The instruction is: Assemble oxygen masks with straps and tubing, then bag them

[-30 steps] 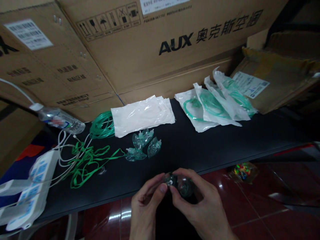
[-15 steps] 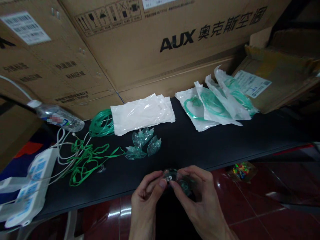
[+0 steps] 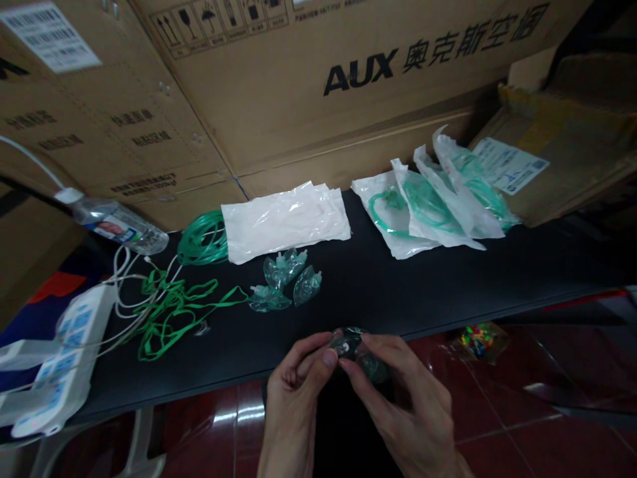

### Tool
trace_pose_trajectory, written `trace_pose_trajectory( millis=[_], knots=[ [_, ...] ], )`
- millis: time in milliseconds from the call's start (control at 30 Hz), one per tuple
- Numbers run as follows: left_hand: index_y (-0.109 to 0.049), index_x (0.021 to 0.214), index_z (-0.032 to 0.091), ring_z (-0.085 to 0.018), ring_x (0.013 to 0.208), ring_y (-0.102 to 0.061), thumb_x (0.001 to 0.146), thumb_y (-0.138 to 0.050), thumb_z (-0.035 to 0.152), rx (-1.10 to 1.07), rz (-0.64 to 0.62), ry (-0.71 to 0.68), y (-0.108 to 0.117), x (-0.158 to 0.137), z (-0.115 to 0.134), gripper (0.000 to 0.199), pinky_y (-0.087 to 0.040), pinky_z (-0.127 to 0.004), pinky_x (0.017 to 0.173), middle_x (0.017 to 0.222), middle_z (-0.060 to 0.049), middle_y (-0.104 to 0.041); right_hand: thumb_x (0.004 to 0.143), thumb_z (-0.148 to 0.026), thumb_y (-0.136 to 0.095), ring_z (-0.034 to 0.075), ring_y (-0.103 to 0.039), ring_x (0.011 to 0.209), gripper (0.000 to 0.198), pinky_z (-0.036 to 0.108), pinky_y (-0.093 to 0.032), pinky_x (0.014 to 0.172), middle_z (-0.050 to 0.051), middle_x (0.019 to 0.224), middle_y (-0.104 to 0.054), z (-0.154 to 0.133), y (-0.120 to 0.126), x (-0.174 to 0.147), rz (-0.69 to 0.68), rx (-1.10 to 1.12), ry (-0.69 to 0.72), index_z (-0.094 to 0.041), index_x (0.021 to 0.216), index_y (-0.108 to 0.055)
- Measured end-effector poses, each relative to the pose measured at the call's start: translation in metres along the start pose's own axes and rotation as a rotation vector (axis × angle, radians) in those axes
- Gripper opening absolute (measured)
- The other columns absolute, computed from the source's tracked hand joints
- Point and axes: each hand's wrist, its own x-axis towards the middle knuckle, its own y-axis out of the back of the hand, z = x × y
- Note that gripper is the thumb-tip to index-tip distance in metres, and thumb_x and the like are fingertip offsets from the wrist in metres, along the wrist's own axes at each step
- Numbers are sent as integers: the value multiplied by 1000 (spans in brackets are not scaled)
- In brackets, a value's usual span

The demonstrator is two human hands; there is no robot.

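A clear greenish oxygen mask (image 3: 371, 365) is held between both hands at the table's front edge. My left hand (image 3: 301, 375) pinches its left side near a small white piece (image 3: 345, 347). My right hand (image 3: 398, 382) grips the other side, its fingers curled over the mask and covering part of it. Beyond the hands, several similar masks (image 3: 307, 285) lie in a group on the black table (image 3: 378, 285). Left of them is a tangle of green elastic straps (image 3: 172, 325). Coiled green tubing (image 3: 202, 239) lies behind the straps.
White packets (image 3: 286, 222) lie at the back, with several bagged tubing sets (image 3: 428, 212) to their right. A water bottle (image 3: 117, 222) and a power strip (image 3: 74, 352) with cables are on the left. Large cardboard boxes (image 3: 279, 113) stand behind. A bag of colourful bits (image 3: 480, 340) is below the table's edge.
The right hand has turned slightly, and its fingers sit a little differently on the mask. More of the mask's upper edge shows now. The view has shifted slightly; the table items stay put.
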Motion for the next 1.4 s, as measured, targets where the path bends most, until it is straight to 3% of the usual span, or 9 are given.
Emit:
trace_pose_trajectory(
  millis=[200, 467, 767, 933, 1033, 1400],
  knots=[
    [-81, 91, 16, -25, 94, -79, 64, -96, 34, 5, 2, -2, -3, -3, 5, 36, -59, -30, 91, 91, -9, -84, 90, -8, -73, 17, -77, 89, 30, 26, -66, 81, 3, 101, -76, 1, -2, 3, -17, -10, -17, -25, 113, -64],
    [-77, 88, 16, -26, 103, -77, 64, -97, 32, 16, -87, 84, 9, 3, 8, 34, -56, -31, 97, 90, -7, -84, 88, -5, -74, 18, -77, 89, 29, 27, -66, 81, 2, 99, -77, 0, 3, 8, -75, 102, -47, -25, 107, -68],
    [-74, 84, 21, -18, 84, -77, 65, -97, 36, 155, -110, 96, 19, 2, 11, 33, -53, -25, 87, 67, 1, -79, 89, -9, -76, 17, -77, 88, 24, 27, -63, 79, 1, 98, -78, 2, 9, 12, -179, 136, -121, -26, 104, -68],
    [-79, 98, 21, -22, 95, -78, 67, -96, 35, 129, -106, 41, 14, 4, 7, 38, -55, -25, 87, 88, -4, -83, 88, -9, -72, 16, -75, 88, 26, 26, -62, 78, 0, 98, -75, 0, 10, 10, -211, 111, -165, -27, 106, -64],
    [-81, 96, 20, -22, 97, -77, 71, -93, 35, 130, -151, 7, 13, 5, 3, 32, -55, -24, 86, 98, -7, -83, 87, -8, -71, 16, -75, 90, 30, 27, -61, 79, 0, 100, -74, -1, 10, 8, -223, 117, -180, -28, 109, -62],
    [-85, 92, 21, -23, 99, -77, 74, -91, 37, 95, -175, 6, 16, 4, -6, 25, -57, -25, 89, 93, -7, -83, 86, -5, -69, 13, -72, 78, 29, 23, -60, 70, -2, 89, -70, -7, 6, 4, -87, 71, -152, -26, 105, -63]
  ],
)
